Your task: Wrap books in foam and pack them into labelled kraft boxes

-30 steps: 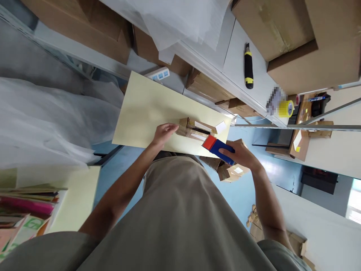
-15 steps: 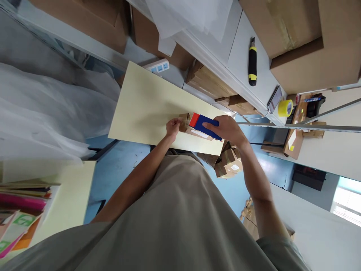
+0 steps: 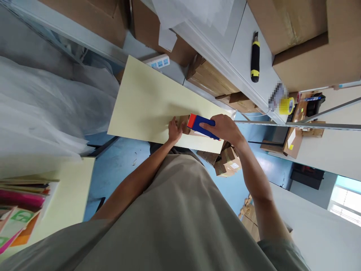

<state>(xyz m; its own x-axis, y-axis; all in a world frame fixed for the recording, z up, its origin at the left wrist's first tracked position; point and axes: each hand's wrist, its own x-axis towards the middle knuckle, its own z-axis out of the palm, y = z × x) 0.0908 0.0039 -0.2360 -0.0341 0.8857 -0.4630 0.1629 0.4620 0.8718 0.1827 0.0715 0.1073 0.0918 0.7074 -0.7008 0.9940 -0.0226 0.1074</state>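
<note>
My right hand (image 3: 222, 127) is closed around a blue box with a red end (image 3: 205, 126), thumb lying along its upper face. The blue box is tilted, with its red end pointing left over a small brown cardboard box (image 3: 185, 128), which it partly covers. At the left end of the cardboard box is my left hand (image 3: 175, 131), fingers apart and thumb near or touching the box; exact contact is unclear. Under both boxes lies a pale yellow tabletop (image 3: 141, 101).
On the white shelf beyond are a black-and-yellow utility knife (image 3: 255, 58) and a roll of yellow tape (image 3: 286, 106). A power strip (image 3: 159, 62) lies behind the tabletop. Cardboard boxes (image 3: 229, 163) stand on the floor at right. White plastic wrapping (image 3: 56, 101) hangs at left.
My left hand's fingers have spread from a pinch at the cardboard box's end. The blue box in my right hand has moved slightly left.
</note>
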